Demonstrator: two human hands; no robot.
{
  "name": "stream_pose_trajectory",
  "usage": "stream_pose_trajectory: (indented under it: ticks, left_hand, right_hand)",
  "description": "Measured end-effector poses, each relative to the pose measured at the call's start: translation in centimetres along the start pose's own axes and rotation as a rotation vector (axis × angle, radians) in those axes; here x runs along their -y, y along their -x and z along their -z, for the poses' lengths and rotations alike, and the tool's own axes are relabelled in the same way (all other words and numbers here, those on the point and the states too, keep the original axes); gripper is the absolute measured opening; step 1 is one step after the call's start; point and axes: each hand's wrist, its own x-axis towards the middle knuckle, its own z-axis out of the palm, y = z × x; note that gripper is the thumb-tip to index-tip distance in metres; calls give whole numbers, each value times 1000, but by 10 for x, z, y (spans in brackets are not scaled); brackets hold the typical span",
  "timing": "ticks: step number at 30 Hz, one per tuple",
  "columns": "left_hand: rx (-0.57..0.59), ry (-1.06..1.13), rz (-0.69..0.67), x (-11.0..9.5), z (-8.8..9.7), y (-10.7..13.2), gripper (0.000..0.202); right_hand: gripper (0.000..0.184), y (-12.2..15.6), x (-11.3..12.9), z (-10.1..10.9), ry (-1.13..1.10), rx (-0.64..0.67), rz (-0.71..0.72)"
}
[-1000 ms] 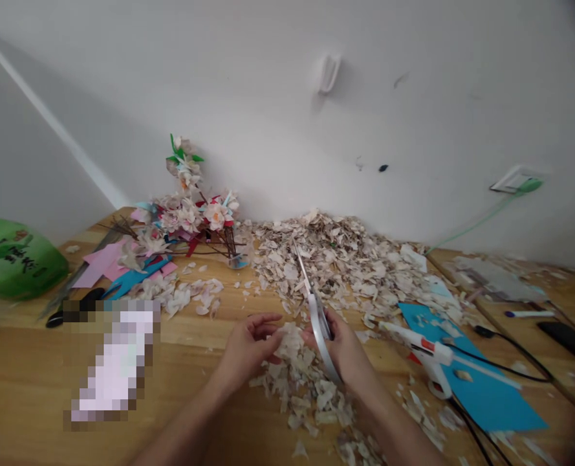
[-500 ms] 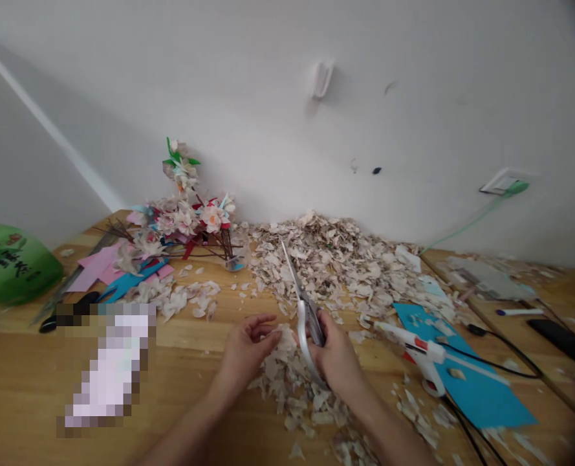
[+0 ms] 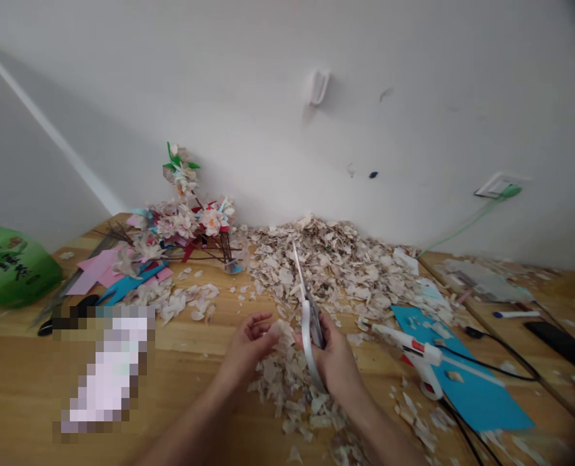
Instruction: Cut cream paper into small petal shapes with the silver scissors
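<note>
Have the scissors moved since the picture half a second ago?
Yes: the scissors have swung, their tip going right, closer to directly below the white wall fixture.

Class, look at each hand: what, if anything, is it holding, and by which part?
The right fingers hold the scissors by the handles. The left fingers hold a pale, thin piece by its left edge; blur hides the exact grip.

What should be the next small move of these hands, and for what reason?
Probably the right hand should turn the scissors toward the pale piece. That piece shows at the fingertips of the left hand, though the grip on it is unclear, while the blades point past it toward the large heap.
</note>
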Motion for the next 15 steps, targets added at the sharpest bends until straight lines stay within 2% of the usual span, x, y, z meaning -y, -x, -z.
stream_pose_trajectory:
  ticks: [4, 9, 15]
  left_hand:
    - [15, 19, -16, 0, -4, -2, 49]
    - [-12, -46, -53, -13, -12, 1, 55]
    - [-19, -14, -60, -21, -20, 0, 57]
  right_hand:
    - [39, 1, 3, 0, -84, -6, -49]
    - [38, 2, 4, 1, -145, -21, -84]
    - [35, 2, 6, 1, -181, -96, -77]
